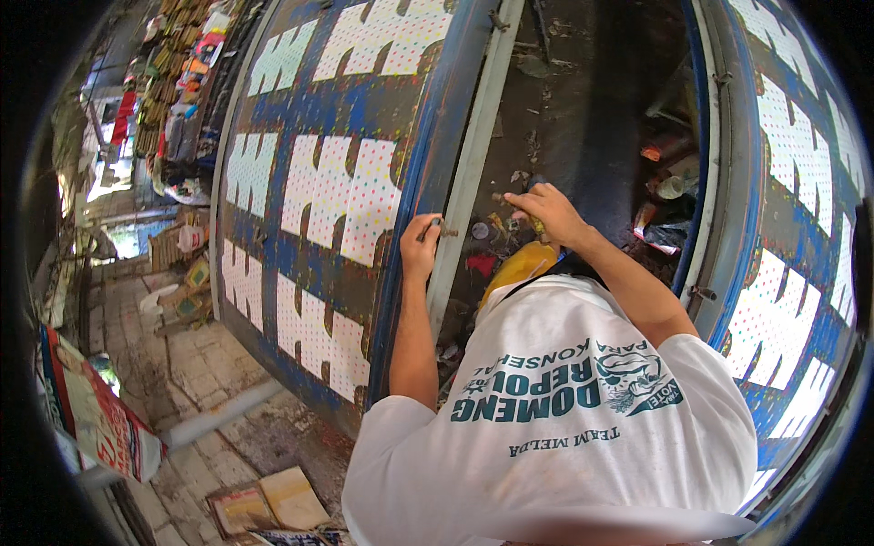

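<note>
My left hand (421, 247) is closed at the pale metal rail (471, 146) along the left table's edge. Its thumb and fingertips pinch a small dark piece beside a bolt-like fitting (449, 232) on that rail. Over the gap between the two tables, my right hand (549, 215) is curled round a short, yellowish-brown thing whose end points left; its kind cannot be made out. The left table's dark, blue-streaked top (355, 109) carries white pieces with coloured dots (369, 200), laid in rows. Similar dotted pieces (774, 314) lie on the right table.
Below the hands, the floor (555, 109) holds scraps and litter, with a yellow object (523, 264) close to my body. More bolt-like fittings (703, 293) stick out from the right table's rail. At lower left are an open cardboard piece (269, 505) and a grey pipe (223, 414).
</note>
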Motion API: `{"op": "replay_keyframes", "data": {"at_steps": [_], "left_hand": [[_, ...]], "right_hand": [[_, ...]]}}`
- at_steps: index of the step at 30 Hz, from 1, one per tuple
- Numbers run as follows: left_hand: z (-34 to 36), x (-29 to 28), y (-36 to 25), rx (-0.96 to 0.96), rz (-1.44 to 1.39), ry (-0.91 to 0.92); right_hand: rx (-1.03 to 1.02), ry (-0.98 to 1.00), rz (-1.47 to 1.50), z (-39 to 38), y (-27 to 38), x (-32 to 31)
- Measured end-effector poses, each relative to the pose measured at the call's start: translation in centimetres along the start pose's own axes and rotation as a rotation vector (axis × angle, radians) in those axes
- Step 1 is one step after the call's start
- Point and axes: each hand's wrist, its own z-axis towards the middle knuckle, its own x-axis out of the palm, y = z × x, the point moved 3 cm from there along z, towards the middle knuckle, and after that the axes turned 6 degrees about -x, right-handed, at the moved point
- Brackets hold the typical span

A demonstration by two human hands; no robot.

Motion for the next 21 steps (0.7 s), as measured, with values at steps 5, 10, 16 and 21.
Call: {"op": "replay_keyframes", "data": {"at_steps": [5,10,16,21], "left_hand": [[1.0,0.0,0.7,-0.146,-0.139,0.061],[1.2,0.1,-1.5,0.064,0.135,0.008],[1.0,0.5,-1.4,0.006,0.038,0.001],[1.4,0.5,-1.6,0.043,0.061,-0.011]], "right_hand": [[0.257,-0.145,0.087,0.8,-3.9,-3.6],[0.157,-0.086,0.061,4.8,-6.6,-5.8],[0.634,0.15,0.824,8.0,-10.3,-3.3],[0.72,0.434,0.945,9.4,-8.6,-0.3]]}}
